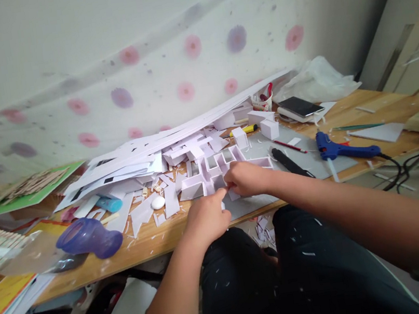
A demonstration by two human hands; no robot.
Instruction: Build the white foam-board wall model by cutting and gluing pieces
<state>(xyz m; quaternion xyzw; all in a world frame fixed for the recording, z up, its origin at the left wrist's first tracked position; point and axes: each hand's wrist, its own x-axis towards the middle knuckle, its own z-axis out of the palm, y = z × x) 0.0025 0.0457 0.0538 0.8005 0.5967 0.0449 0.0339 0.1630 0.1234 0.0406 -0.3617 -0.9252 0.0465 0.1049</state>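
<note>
A white foam-board model (221, 163) with several upright walls, forming small compartments, sits near the table's front edge. My right hand (247, 178) is closed, its curled fingers pressed on a wall at the model's near side. Just left of it, my left hand (207, 218) closes on the model's front edge, its index finger reaching almost to the right fingertips. Both hands hide that front part, so the exact grip is only partly visible. Beneath the model lies a grey cutting mat (254, 203).
To the right are a blue glue gun (344, 148) with its cord, a black pen (289, 162) and a phone (301, 106). A yellow cutter (244, 130) lies behind the model. On the left are white offcuts (145, 212) and a purple container (90, 238).
</note>
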